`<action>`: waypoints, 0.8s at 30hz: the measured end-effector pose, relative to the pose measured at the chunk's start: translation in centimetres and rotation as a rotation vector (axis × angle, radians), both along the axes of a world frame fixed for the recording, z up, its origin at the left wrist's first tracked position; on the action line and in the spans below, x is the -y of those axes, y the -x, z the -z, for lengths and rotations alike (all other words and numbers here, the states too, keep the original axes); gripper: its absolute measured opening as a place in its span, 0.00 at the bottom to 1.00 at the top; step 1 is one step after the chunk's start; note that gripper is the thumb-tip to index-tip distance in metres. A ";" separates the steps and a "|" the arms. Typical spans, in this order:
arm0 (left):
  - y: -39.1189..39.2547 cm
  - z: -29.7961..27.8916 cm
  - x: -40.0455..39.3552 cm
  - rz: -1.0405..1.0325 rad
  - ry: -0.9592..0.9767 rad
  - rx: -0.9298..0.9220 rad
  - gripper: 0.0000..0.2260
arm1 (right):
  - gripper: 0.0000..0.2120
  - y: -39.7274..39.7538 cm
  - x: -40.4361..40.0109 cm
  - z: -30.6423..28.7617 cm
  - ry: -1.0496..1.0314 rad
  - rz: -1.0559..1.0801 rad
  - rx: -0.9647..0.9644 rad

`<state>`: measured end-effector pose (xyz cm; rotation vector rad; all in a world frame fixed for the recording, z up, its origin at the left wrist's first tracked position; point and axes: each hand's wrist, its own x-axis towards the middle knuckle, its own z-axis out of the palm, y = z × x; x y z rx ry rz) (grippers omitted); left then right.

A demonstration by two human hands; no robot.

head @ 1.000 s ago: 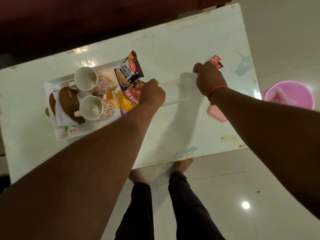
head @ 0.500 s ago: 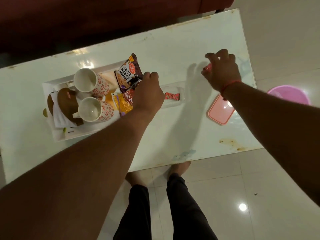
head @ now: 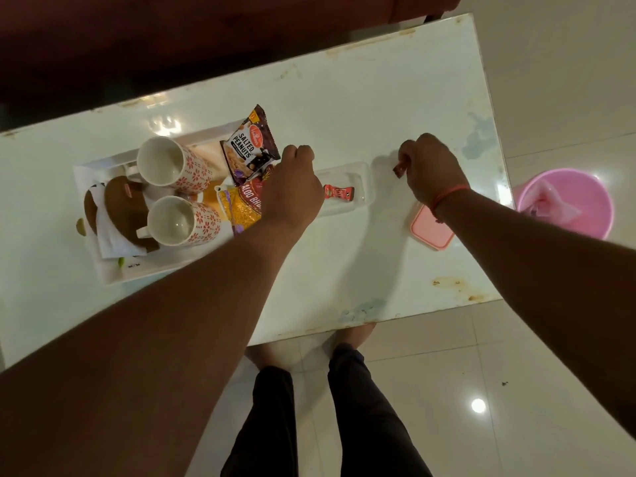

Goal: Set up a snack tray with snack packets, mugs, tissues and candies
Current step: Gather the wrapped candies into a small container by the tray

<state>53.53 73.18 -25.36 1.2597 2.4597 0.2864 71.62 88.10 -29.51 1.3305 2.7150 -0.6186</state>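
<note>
Head view: "SALTED PEANUTS" packet on tray; right hand grip pinches candy, left hand's unclear

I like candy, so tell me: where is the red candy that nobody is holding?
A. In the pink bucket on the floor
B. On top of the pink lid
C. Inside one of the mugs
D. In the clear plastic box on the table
D: the loose red candy lies inside the clear plastic box on the table, between the left hand and the right hand, which pinches another candy.
</note>
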 end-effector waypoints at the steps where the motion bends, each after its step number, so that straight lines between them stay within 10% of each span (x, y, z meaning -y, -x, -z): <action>1: 0.1 0.1 0.0 -0.001 -0.001 0.004 0.14 | 0.09 0.5 0.1 -0.5 0.014 0.077 -0.069; 10: 0.7 0.6 0.5 0.147 0.005 -0.027 0.19 | 0.16 4.8 4.5 -4.1 0.094 -0.383 -0.091; 18: 1.2 1.2 0.9 0.225 0.127 0.076 0.23 | 0.13 2.1 10.8 -1.8 0.452 0.751 -0.399; 24: 0.0 0.6 1.4 0.139 0.115 0.011 0.12 | 0.18 5.3 11.0 -1.0 0.648 0.758 -0.481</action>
